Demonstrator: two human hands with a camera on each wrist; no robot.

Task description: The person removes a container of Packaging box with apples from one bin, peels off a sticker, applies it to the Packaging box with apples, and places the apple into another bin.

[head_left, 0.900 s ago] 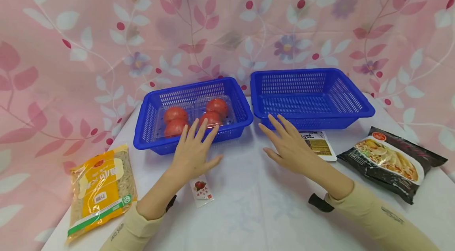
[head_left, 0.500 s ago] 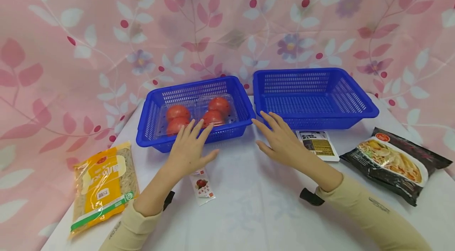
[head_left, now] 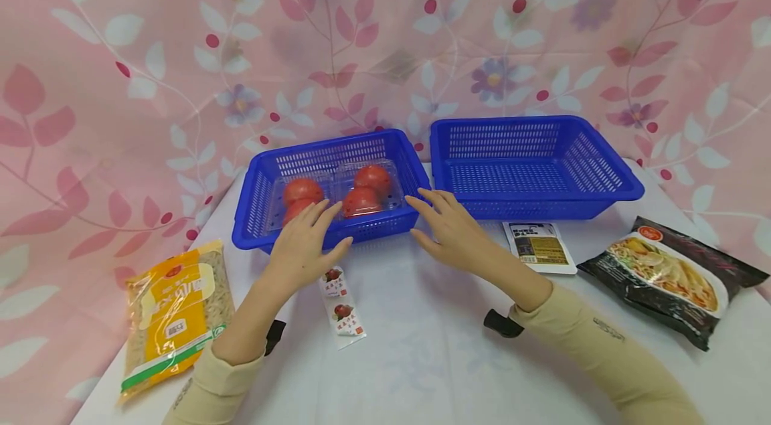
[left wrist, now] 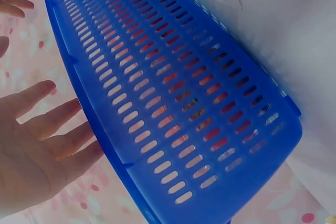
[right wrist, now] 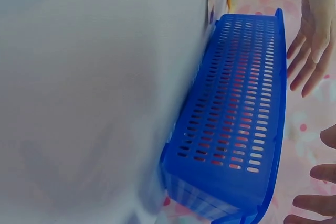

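In the head view, my left hand (head_left: 298, 247) is at the front rim of the left blue basket (head_left: 379, 227), its fingers spread and holding nothing. My right hand (head_left: 448, 231) hovers by that basket's front right corner, fingers extended with nothing in them. Inside the basket lie two clear plastic boxes with red tomatoes (head_left: 361, 201); my left hand covers part of the nearer left one. The left wrist view shows the slotted basket wall (left wrist: 173, 103) up close, with left fingers right at the rim. From the right wrist, both hands appear beyond the same rim.
A second blue basket (head_left: 530, 204) stands at the right, with a flat white packet (head_left: 540, 247) before it. A black noodle bag (head_left: 668, 271) lies far right. At left is a yellow bag of grain (head_left: 175, 318); a narrow packet with fruit prints (head_left: 342, 311) lies in front.
My right hand has moved left, from before the right basket to the left basket's corner. My left hand has shifted slightly left and back, uncovering more of the narrow packet.
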